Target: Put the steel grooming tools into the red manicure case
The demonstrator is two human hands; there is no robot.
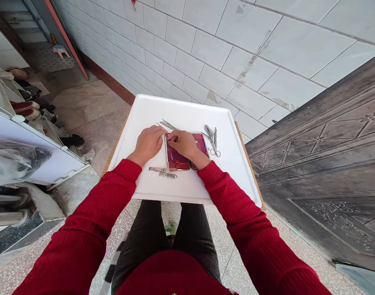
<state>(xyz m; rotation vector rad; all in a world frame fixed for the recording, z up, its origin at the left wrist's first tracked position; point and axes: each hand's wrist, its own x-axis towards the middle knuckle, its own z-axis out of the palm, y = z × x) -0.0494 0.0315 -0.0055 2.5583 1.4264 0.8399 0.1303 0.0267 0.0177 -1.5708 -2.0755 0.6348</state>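
Observation:
An open manicure case (178, 161), red and purple inside, lies on a white tabletop. My left hand (149, 142) is closed at its upper left edge, fingertips on the corner. Over the case's left half, my right hand (185, 144) has its fingers pinched together; whatever is between them is too small to make out. Below the case lie two nail clippers, one flat (157, 169) and one beside it (168, 175). Slim metal tools (169, 124) rest beyond my hands. To the right are nippers (209, 132) and small scissors (215, 153).
The white tabletop (236, 176) has a raised rim and stands near a tiled wall (187, 45). A dark carved door panel (322, 151) is at the right. On the left, shoes (26, 110) sit on a rack beside a white cabinet (37, 143).

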